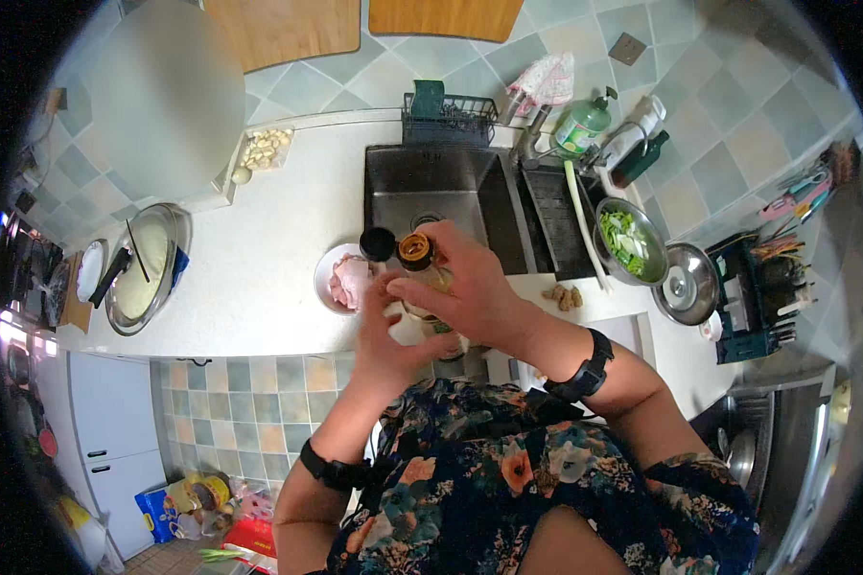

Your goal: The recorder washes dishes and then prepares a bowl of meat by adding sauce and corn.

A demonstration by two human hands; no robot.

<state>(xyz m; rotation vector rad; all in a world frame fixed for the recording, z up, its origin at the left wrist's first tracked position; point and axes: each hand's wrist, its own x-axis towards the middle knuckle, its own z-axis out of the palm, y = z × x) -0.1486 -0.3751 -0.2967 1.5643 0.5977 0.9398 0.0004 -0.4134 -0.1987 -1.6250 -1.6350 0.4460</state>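
Observation:
My right hand (467, 287) wraps around a clear bottle (442, 279) with an uncovered orange-brown mouth, held above the counter at the sink's front edge. Left of the mouth is a round black cap (377, 244); whether it is hinged to the bottle is unclear. My left hand (388, 348), slightly blurred, is below the cap with fingers curled and thumb reaching toward the bottle's lower part. Its grip is partly hidden. Just left of the bottle, a white bowl (321, 284) of raw, pale pink meat pieces (349, 280) stands on the white counter (259, 287).
Behind my hands is a dark sink (439, 183) with a faucet (532, 140). A long green-white stalk (579, 208), a metal bowl of chopped greens (627, 244) and ginger (564, 296) are right. Peeled garlic (266, 147) and a lidded pan (144, 277) are left.

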